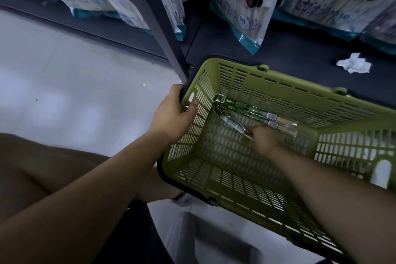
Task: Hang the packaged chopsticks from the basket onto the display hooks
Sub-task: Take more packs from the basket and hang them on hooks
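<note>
Two green-labelled chopstick packs [255, 114] lie on the floor of the green basket [246, 197], hard against its far wall. Their long axes run along that wall, with the header cards toward the basket's left far corner. A third, clearer pack [233, 126] slants from that corner toward the basket's middle, where the right hand [265, 141] reaches in. Its curled fingers appear to pinch the pack's near end, so lifting should draw it back along its own length. The left hand [173, 118] grips the basket's left end, thumb inside the rim. No display hooks are visible.
</note>
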Demonstrator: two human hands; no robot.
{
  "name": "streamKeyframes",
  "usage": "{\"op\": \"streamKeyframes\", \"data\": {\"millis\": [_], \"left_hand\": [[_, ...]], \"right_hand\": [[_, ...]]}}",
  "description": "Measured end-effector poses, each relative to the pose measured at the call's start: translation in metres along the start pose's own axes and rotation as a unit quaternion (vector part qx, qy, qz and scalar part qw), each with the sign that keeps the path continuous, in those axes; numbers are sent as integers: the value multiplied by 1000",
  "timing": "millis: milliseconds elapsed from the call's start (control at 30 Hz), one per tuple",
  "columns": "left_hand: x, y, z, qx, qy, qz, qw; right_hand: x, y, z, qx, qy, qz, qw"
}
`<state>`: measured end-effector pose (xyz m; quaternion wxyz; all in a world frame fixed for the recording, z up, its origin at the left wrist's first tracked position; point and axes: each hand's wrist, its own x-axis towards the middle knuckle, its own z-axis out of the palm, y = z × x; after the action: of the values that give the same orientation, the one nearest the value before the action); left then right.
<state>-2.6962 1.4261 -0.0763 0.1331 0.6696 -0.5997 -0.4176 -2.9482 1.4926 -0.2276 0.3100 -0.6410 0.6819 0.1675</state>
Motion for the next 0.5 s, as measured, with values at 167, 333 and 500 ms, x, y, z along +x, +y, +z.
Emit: {"op": "streamKeyframes", "data": {"millis": [167,333,500], "left_hand": [[-9,3,-3,67,27,40,997],[-27,20,3,232,69,195,950],[-31,43,16,-148,-123,-21,981]], "right_hand": [[-23,-2,-14,179,-32,1,983],[-54,-33,-61,347,32,-55,936],[-83,-80,-105,449,-3,-157,880]]}}
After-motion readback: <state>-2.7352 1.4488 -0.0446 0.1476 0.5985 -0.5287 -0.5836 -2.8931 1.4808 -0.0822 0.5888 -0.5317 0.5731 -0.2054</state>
